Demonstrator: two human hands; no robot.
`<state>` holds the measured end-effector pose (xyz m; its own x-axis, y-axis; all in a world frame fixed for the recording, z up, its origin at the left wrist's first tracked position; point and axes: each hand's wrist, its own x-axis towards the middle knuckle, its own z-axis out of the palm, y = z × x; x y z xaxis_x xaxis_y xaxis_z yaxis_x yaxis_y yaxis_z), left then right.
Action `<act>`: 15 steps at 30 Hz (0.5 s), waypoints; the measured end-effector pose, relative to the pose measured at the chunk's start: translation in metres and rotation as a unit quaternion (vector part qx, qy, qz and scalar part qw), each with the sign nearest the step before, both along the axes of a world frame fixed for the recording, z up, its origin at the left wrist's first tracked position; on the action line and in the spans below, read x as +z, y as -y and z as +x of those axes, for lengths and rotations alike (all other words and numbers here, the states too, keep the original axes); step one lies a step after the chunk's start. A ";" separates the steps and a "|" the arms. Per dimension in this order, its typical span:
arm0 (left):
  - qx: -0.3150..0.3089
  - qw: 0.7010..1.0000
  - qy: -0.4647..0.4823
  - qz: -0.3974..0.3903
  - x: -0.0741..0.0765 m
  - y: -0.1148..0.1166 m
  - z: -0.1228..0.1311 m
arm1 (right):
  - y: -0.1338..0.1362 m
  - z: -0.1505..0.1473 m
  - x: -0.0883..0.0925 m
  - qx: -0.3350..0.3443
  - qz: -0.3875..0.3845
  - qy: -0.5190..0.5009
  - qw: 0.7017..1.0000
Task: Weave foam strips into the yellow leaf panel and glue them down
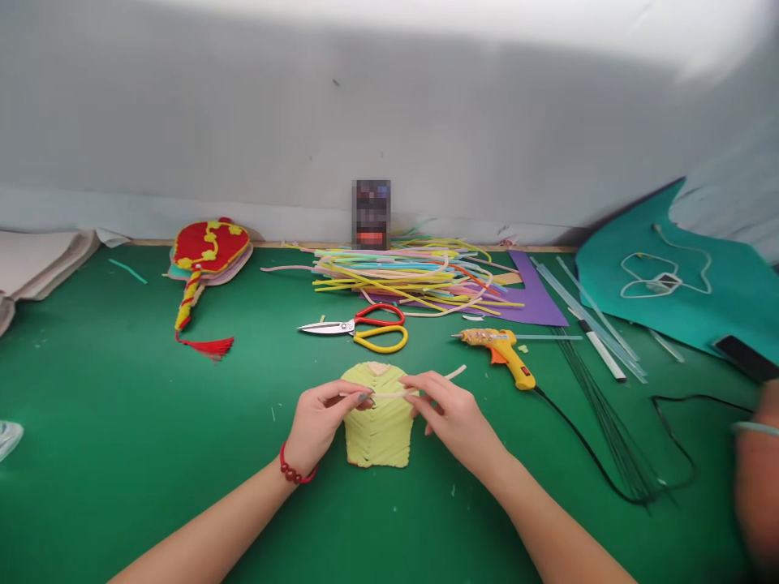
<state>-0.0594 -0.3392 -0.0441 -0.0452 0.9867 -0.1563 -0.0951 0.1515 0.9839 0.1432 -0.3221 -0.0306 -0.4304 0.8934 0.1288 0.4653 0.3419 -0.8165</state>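
- The left hand (322, 418) had its thumb and fingertips closed in a pinch on 1 end of a pale strip (389, 395); the right hand (454, 418) pinched it farther along, other fingers loosely bent, a free end poking out beyond.
- The strip ran across the upper part of a yellow-green piece (377, 442) on the tabletop (152, 487); whether the 2 touched could not be told.
- A likely risk was the strip twisting or slipping, since only small pinches held it.
- The piece might have slid, as neither hand seemed to press it down.
- The glue gun (496, 339) lay on its side, and its trailing cord (572, 438) could have snagged a sleeve or arm and dragged it.
- The piece looked ribbed, with slanting rows meeting at a middle seam, a rounded top and a straight base.
- Behind the scissors (359, 327), with 1 red and 1 yellow handle, soft-looking strips (414, 276) lay heaped.
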 end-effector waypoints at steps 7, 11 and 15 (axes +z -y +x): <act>-0.035 0.998 0.050 -0.013 0.004 0.002 0.007 | 0.007 -0.009 0.000 0.016 0.041 -0.044 0.998; -0.046 0.998 0.045 -0.026 0.007 0.002 0.005 | 0.007 -0.009 0.002 0.004 -0.017 -0.074 0.997; -0.074 0.996 0.022 -0.037 0.008 0.001 0.003 | 0.007 -0.012 0.006 -0.009 -0.137 -0.159 0.978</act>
